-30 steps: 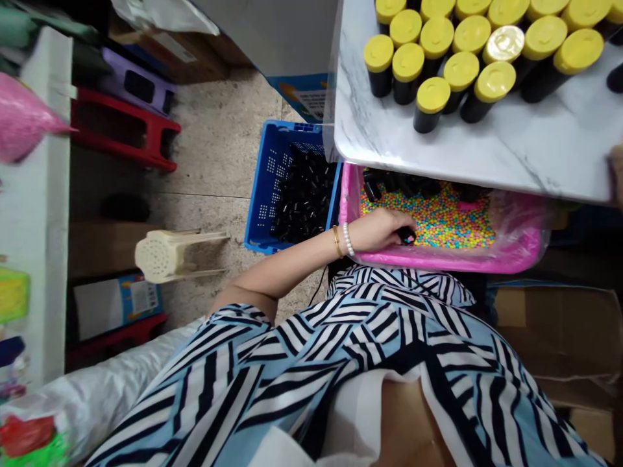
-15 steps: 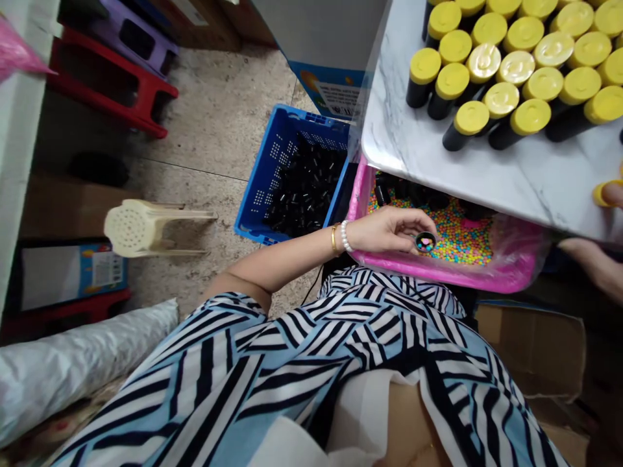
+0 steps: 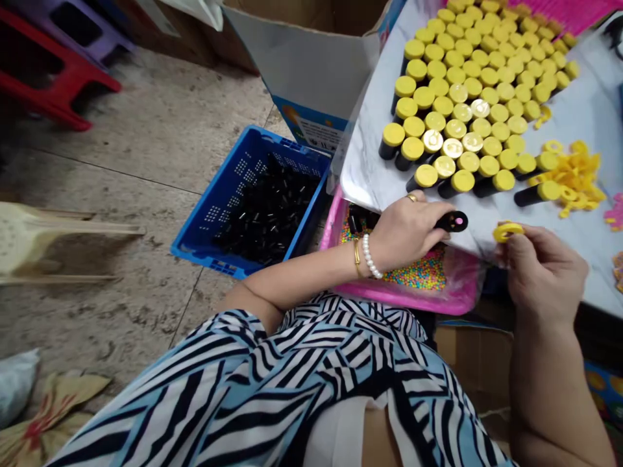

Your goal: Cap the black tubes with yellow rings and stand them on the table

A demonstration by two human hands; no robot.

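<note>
My left hand (image 3: pixel 409 227) is closed around a small black tube (image 3: pixel 452 222), its mouth tilted toward me and a pink piece showing inside. Between the fingers and thumb of my right hand (image 3: pixel 545 272) is a yellow ring-shaped cap (image 3: pixel 507 231), held a short way right of the tube and apart from it. Under my left hand lies a pink tub (image 3: pixel 403 298) lined with clear plastic, holding small multicoloured beads (image 3: pixel 418 277) and some black tubes. Rows of black tubes with yellow caps (image 3: pixel 462 111) stand on the marbled table (image 3: pixel 370 175) just beyond my hands.
Loose yellow caps (image 3: pixel 577 175) are heaped on the table's right side. A blue crate (image 3: pixel 233 272) of black tubes stands on the floor left of the tub. Behind it is a large open carton (image 3: pixel 302 71). A cream stool (image 3: pixel 29 240) and a red stool (image 3: pixel 53 71) are further left.
My left hand has lifted the tube from above the beads to the table's edge. My right hand has come fully into view, bringing the yellow cap near it. The view has swung right.
</note>
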